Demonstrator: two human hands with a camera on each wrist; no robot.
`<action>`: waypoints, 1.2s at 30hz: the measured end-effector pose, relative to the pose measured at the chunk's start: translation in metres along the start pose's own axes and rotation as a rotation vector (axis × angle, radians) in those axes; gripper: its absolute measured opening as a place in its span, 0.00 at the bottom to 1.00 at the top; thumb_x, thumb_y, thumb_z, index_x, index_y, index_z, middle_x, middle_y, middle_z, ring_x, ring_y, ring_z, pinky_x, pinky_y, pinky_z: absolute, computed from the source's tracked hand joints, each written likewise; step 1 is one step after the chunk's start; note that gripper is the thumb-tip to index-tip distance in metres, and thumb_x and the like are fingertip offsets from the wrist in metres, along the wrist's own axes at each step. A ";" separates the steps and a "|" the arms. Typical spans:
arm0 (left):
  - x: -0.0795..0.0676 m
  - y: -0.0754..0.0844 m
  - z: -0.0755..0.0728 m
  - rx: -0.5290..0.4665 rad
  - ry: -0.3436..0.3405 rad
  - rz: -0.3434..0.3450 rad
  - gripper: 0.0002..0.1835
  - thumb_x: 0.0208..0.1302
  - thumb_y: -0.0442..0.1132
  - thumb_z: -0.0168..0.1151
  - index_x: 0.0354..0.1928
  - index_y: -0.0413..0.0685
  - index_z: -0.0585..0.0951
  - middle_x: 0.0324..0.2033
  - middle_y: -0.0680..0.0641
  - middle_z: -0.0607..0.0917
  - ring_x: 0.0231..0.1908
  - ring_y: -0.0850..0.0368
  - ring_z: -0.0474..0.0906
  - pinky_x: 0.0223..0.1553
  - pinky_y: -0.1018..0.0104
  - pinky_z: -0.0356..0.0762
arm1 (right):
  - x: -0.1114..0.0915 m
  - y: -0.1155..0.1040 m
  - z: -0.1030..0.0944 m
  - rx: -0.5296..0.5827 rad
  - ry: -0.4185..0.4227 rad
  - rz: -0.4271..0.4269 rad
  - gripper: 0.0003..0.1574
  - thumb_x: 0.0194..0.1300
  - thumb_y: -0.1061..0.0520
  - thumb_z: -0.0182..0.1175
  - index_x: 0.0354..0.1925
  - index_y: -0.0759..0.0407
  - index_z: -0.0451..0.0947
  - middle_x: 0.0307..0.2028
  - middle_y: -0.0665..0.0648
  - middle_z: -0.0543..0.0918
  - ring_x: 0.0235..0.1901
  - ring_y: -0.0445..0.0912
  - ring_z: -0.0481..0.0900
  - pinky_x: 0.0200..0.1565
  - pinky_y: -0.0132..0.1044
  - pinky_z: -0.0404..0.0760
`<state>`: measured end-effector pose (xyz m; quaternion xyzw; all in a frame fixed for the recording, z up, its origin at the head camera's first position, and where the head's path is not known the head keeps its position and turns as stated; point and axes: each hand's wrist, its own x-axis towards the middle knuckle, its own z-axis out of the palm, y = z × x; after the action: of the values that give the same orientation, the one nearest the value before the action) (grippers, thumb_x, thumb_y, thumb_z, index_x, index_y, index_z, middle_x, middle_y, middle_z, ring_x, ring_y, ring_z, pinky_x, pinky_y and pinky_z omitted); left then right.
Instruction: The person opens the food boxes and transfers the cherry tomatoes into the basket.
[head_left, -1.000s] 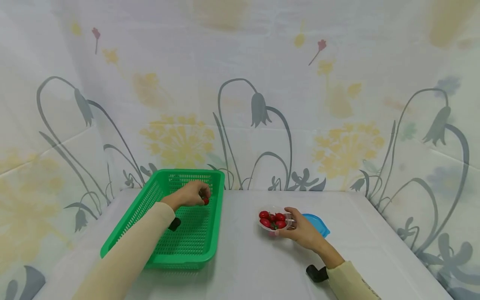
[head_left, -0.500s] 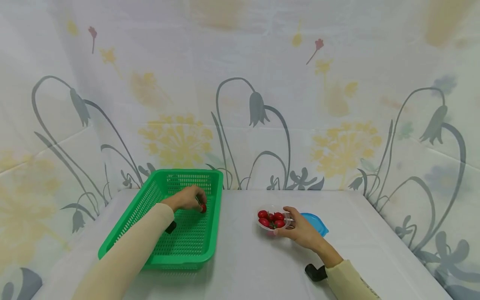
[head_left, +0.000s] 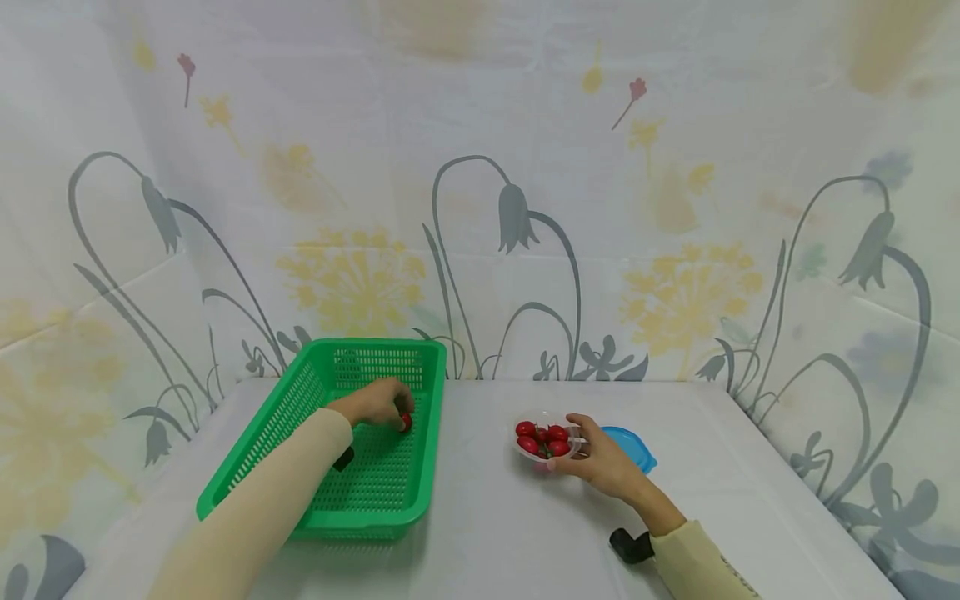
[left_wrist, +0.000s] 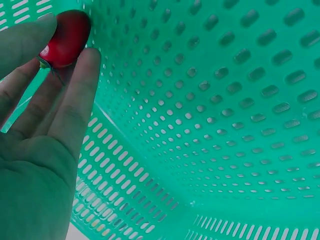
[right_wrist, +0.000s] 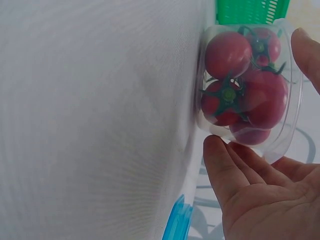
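Note:
Inside the green basket (head_left: 437, 442), my left hand (head_left: 377, 402) holds a red cherry tomato (head_left: 406, 422) low near the basket floor. The left wrist view shows this tomato (left_wrist: 71, 36) between thumb and fingertips, its green stem end turned down toward the palm. My right hand (head_left: 609, 462) grips the side of a small clear plastic container (right_wrist: 286, 137), thumb at its rim and fingers around its lower side. Several cherry tomatoes (head_left: 557, 433) with green stems fill this tub, which stands on the white cloth. Its underside is hidden from the head view.
A blue lid (head_left: 632, 447) lies on the white tablecloth (head_left: 480, 500) behind my right hand. Between basket and container runs a strip of cloth. A floral cloth backdrop (head_left: 480, 275) rises behind the table. Black wrist-worn devices (head_left: 632, 546) show at both wrists.
My left hand has lowered the cherry tomato deeper into the basket and shifted slightly toward me. The right hand and the container have stayed in place.

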<state>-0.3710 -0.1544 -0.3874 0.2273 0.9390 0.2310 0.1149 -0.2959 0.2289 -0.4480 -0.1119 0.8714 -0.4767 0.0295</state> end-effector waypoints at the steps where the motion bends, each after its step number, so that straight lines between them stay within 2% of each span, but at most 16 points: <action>1: 0.000 0.000 0.000 -0.001 -0.001 -0.003 0.14 0.56 0.28 0.67 0.46 0.38 0.81 0.41 0.46 0.82 0.44 0.50 0.77 0.45 0.56 0.77 | 0.000 0.000 0.000 0.000 0.000 0.000 0.58 0.52 0.43 0.72 0.70 0.62 0.53 0.66 0.65 0.64 0.57 0.58 0.73 0.54 0.50 0.75; 7: 0.001 -0.002 -0.002 -0.004 0.014 -0.028 0.15 0.57 0.31 0.67 0.48 0.40 0.81 0.43 0.46 0.81 0.48 0.47 0.76 0.47 0.54 0.76 | 0.000 0.000 0.000 -0.005 -0.002 0.001 0.58 0.51 0.44 0.72 0.70 0.62 0.53 0.64 0.64 0.67 0.55 0.55 0.75 0.52 0.48 0.76; 11: 0.002 -0.002 -0.006 0.011 0.032 -0.020 0.15 0.58 0.31 0.65 0.49 0.40 0.80 0.46 0.44 0.81 0.50 0.45 0.75 0.49 0.52 0.75 | 0.000 0.000 -0.001 -0.015 0.003 0.007 0.59 0.50 0.43 0.73 0.70 0.61 0.54 0.62 0.62 0.69 0.52 0.51 0.77 0.49 0.44 0.77; 16: 0.001 0.006 -0.014 -0.009 0.043 -0.010 0.16 0.60 0.32 0.65 0.51 0.39 0.79 0.48 0.43 0.80 0.52 0.44 0.75 0.49 0.52 0.75 | 0.000 -0.001 0.000 -0.021 0.004 0.005 0.59 0.50 0.43 0.73 0.70 0.61 0.54 0.62 0.63 0.69 0.52 0.51 0.77 0.48 0.44 0.78; 22: -0.002 0.019 -0.025 -0.066 0.088 0.068 0.16 0.60 0.32 0.64 0.51 0.37 0.78 0.47 0.41 0.80 0.49 0.45 0.76 0.47 0.55 0.77 | 0.001 -0.001 0.000 -0.028 0.008 0.008 0.58 0.50 0.43 0.73 0.70 0.60 0.54 0.58 0.60 0.72 0.49 0.49 0.77 0.45 0.40 0.77; 28: -0.006 0.035 -0.036 -0.084 0.154 0.116 0.15 0.62 0.35 0.64 0.50 0.42 0.78 0.49 0.44 0.79 0.51 0.46 0.75 0.51 0.54 0.74 | 0.001 0.000 -0.001 -0.029 0.005 0.009 0.58 0.50 0.43 0.73 0.70 0.60 0.55 0.57 0.59 0.73 0.48 0.48 0.77 0.43 0.38 0.77; 36: -0.001 0.066 -0.043 -0.114 0.210 0.240 0.15 0.62 0.36 0.64 0.50 0.42 0.78 0.48 0.44 0.81 0.50 0.47 0.77 0.51 0.56 0.75 | 0.000 0.002 0.000 0.000 0.013 0.008 0.57 0.51 0.45 0.73 0.70 0.60 0.54 0.64 0.62 0.67 0.53 0.52 0.76 0.49 0.44 0.78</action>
<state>-0.3595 -0.1190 -0.3183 0.3057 0.8973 0.3185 0.0004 -0.2962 0.2296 -0.4493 -0.1055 0.8719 -0.4775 0.0257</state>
